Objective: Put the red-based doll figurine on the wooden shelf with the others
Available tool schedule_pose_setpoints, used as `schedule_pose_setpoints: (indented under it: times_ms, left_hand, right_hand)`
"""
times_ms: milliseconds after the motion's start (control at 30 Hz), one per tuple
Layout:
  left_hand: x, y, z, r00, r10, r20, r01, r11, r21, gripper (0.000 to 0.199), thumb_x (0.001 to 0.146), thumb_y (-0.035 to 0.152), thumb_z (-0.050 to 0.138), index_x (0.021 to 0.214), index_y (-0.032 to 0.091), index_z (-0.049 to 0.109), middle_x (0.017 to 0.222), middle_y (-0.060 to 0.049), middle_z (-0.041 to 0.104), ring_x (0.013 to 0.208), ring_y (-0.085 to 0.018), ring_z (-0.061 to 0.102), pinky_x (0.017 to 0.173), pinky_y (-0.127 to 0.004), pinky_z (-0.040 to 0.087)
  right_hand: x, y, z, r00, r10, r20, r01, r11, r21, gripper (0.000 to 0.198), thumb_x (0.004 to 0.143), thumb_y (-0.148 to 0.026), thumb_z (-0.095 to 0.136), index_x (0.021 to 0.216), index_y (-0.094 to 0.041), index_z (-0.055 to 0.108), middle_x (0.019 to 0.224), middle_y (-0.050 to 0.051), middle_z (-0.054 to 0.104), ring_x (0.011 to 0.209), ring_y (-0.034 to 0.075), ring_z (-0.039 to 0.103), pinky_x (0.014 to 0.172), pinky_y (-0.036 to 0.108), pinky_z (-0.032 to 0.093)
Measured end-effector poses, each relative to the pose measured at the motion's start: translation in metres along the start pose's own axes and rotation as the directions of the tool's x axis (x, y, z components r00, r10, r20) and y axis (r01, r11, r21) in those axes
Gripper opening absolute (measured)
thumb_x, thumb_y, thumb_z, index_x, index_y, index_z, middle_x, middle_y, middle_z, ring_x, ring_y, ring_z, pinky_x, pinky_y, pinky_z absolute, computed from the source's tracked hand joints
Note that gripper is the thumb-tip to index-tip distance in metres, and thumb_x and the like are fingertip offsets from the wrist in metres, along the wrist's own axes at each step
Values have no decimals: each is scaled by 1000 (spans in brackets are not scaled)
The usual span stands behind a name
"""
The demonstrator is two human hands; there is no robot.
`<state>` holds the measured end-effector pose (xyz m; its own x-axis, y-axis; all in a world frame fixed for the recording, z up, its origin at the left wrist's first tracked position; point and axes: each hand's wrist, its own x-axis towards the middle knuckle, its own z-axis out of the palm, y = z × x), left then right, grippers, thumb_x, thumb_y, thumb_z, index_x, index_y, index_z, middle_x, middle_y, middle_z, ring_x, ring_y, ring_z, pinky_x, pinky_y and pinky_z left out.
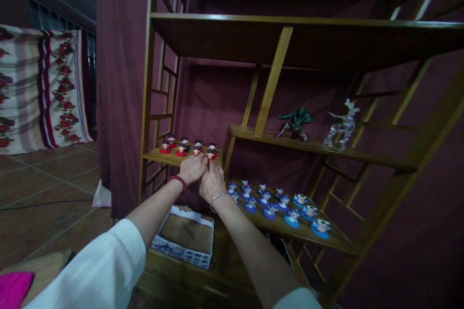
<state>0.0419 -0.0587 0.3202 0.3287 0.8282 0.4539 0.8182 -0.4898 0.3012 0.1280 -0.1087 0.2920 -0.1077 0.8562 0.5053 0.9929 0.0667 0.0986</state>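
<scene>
1. The left hand (193,169) and right hand (212,182) meet, touching, at the front edge of the small wooden shelf (155,155).
2. Open room lies left of the shelf's post and below, over the shallow cardboard box (186,233).
3. Small red-based figurines (181,148) stand on that shelf, just beyond the fingertips.
4. Both hands' fingers curl together; whether they clamp a figurine, I cannot tell.
5. Blue-based figurines (270,203) crowd the lower right shelf.

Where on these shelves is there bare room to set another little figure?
Bare room: the mid shelf left of the green figure, and the empty cardboard box. Crowded: the red-based figures where both hands meet, and the blue-based figures below.
</scene>
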Motion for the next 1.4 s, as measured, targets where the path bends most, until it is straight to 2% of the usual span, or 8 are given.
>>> schedule_pose_setpoints:
  times_ms: [200, 467, 633, 800, 1167, 1400]
  left_hand:
    - [-3, 0, 1, 1000, 0, -28, 0, 1000, -23, 39, 92, 34, 20, 104, 22, 55, 100, -5, 67, 99, -18, 58, 83, -29, 42]
    - [-4, -3, 3, 999, -3, -42, 0, 998, -69, 37, 93, 33, 22, 108, 22, 54, 106, -5, 66, 102, -17, 56, 87, -28, 40]
    - [-2, -2, 3, 999, -25, -45, 20, 996, -90, 37, 92, 33, 23, 111, 22, 52, 105, -5, 66, 101, -17, 58, 86, -27, 41]
    - [0, 1, 2, 999, -31, -42, 28, 997, -67, 39, 92, 34, 21, 102, 19, 56, 99, -9, 68, 96, -20, 60, 81, -30, 43]
    - [-2, 0, 0, 1000, -6, -23, 5, 998, -59, 39, 92, 35, 21, 103, 21, 55, 102, -7, 66, 101, -20, 58, 84, -30, 42]
    - [-1, -3, 2, 1000, -16, -27, 14, 997, -74, 39, 92, 35, 20, 104, 21, 54, 102, -8, 66, 100, -20, 58, 83, -31, 43]
  right_hand:
    - [0, 0, 1, 999, -4, -33, 5, 1000, 22, 71, 69, -15, 53, 135, 1, 32, 133, 25, 40, 124, 30, 33, 104, 41, 20]
    - [-4, 1, 1, 994, -34, -103, 40, 998, 49, 65, 73, -14, 48, 134, 1, 34, 131, 23, 42, 123, 27, 34, 103, 39, 21]
    - [-1, -2, 3, 997, -2, -80, 4, 1000, 28, 68, 72, -15, 50, 136, 0, 32, 136, 23, 38, 124, 29, 33, 103, 41, 21]
    - [1, -8, 2, 998, 49, -36, -49, 999, 2, 75, 69, -16, 53, 138, 0, 29, 135, 23, 40, 126, 33, 31, 102, 44, 20]
    - [-2, -1, 4, 992, -35, -124, 37, 999, 17, 63, 73, -14, 49, 133, 0, 36, 127, 22, 46, 118, 27, 37, 102, 40, 23]
    - [-4, 1, 7, 983, -59, -175, 64, 998, 24, 59, 77, -16, 45, 133, 2, 36, 131, 23, 42, 121, 27, 36, 102, 40, 25]
